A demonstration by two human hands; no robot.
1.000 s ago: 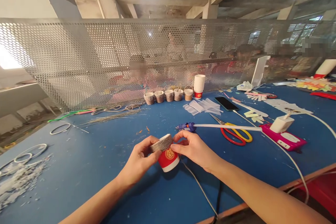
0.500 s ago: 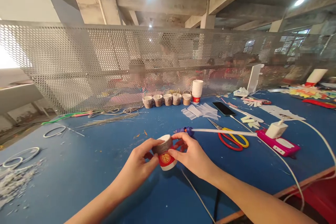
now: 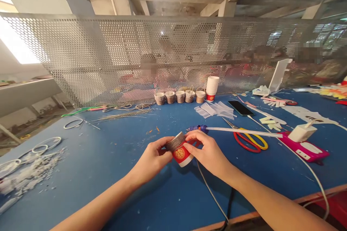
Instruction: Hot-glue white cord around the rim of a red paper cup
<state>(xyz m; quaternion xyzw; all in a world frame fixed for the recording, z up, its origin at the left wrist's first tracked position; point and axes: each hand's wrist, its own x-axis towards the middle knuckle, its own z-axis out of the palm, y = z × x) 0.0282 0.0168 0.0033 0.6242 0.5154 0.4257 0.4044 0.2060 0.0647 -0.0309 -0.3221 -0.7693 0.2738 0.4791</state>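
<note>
Between my two hands is a small red and white paper cup [image 3: 180, 154] with a gold emblem, tilted over to the left. Grey-brown cord [image 3: 175, 142] is wound round its upper part. My left hand [image 3: 156, 155] grips the corded side, thumb low and fingers over the top. On the other side, my right hand [image 3: 205, 149] pinches the cup with thumb and fingers. Just beyond lies a blue glue gun [image 3: 197, 128] with a long translucent stick running out of its back. Scissors [image 3: 245, 139] with red and yellow handles rest to the right.
Several corded little baskets [image 3: 180, 96] and a stack of paper cups [image 3: 212, 88] stand by the perforated metal screen [image 3: 121, 57]. A phone [image 3: 240, 108], translucent strips [image 3: 215, 109] and a pink power strip [image 3: 304, 147] lie on the right. Wire rings [image 3: 46, 145] and grey scraps lie left.
The cup has tipped further to the left, so its open top now shows less. Both hands still hold it, and the whole view has shifted slightly.
</note>
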